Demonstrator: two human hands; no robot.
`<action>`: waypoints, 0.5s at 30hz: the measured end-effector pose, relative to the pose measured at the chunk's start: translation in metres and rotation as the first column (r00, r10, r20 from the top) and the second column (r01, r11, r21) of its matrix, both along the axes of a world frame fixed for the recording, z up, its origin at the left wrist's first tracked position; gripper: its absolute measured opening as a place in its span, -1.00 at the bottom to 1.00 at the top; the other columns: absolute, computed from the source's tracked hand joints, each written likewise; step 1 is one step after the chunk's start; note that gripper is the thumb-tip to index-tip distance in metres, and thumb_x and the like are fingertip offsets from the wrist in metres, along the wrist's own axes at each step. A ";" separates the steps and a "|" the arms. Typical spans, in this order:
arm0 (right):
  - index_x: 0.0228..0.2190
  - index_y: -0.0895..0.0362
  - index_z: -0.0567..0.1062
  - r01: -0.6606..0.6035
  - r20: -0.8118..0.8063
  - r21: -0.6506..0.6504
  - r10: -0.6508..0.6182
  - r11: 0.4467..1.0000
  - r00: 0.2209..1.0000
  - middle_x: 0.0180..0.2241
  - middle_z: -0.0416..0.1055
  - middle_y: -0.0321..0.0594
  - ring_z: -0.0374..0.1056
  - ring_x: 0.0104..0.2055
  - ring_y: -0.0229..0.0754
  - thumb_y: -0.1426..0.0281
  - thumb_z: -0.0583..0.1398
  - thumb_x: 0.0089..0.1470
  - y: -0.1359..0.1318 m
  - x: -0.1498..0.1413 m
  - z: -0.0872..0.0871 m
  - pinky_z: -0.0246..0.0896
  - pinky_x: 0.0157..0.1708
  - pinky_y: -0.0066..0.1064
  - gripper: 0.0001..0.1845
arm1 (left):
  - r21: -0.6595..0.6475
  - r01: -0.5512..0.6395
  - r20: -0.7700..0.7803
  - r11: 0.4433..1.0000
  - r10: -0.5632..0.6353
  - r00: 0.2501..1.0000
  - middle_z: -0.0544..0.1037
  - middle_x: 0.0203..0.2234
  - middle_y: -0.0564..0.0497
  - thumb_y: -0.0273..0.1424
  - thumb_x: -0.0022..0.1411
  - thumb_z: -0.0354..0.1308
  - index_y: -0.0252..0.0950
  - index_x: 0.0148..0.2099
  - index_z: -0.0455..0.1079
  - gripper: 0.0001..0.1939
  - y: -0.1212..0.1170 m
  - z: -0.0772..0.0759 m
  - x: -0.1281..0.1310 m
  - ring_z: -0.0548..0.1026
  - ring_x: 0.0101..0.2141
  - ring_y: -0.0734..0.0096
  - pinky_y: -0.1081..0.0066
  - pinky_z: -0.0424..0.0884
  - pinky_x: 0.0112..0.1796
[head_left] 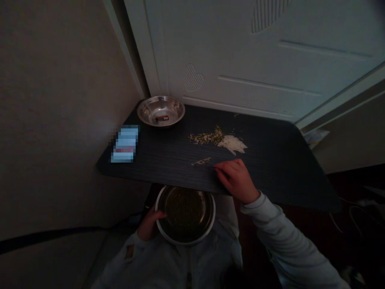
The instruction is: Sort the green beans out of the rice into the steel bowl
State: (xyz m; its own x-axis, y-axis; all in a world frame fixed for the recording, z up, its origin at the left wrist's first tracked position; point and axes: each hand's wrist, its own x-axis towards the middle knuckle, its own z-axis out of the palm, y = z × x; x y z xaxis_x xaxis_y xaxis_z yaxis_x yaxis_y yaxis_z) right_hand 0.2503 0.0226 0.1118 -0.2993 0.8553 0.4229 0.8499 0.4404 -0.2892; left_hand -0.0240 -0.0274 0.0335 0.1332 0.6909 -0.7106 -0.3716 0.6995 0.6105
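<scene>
My left hand (150,224) grips the rim of a metal bowl (212,224) on my lap, its thumb hooked over the edge. Dark greenish grains (185,208) cover the bowl's bottom, too dim to name. Over the table's near side is my right hand (237,178), fingers pinched together; whatever is between the tips is too small to make out. Just left of those fingertips lies a thin line of pale grains (202,161). Farther back, a white heap that looks like rice (233,143) touches a mixed spread of green and pale grains (207,137).
The dark table (285,160) stands against a white panelled door (240,52). An empty-looking steel bowl (161,110) with a label inside sits at its back left corner. A phone-like bright screen (125,143), pixelated, lies at the left edge. Cables (355,218) are on the right.
</scene>
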 end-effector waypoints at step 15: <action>-0.27 0.15 0.45 0.059 -0.184 -0.067 -0.071 0.996 0.980 -0.37 0.49 -0.18 0.36 -0.35 -0.19 0.40 0.07 0.11 -0.007 -0.007 0.001 0.15 -0.31 -0.32 -0.81 | -0.104 -0.165 -0.154 0.981 0.148 0.977 0.52 -0.70 0.01 -0.38 -0.33 0.21 -0.28 -0.70 0.40 -0.92 0.001 0.013 0.015 0.49 -0.48 0.22 0.27 0.36 -0.29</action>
State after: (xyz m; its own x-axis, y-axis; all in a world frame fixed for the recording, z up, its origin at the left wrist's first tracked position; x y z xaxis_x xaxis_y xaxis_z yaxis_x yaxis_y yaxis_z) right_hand 0.2435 0.0152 0.1123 -0.1630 0.8964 0.4122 0.8050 0.3624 -0.4697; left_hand -0.0085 -0.0267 0.0466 -0.0796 0.6074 -0.7904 -0.3955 0.7086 0.5844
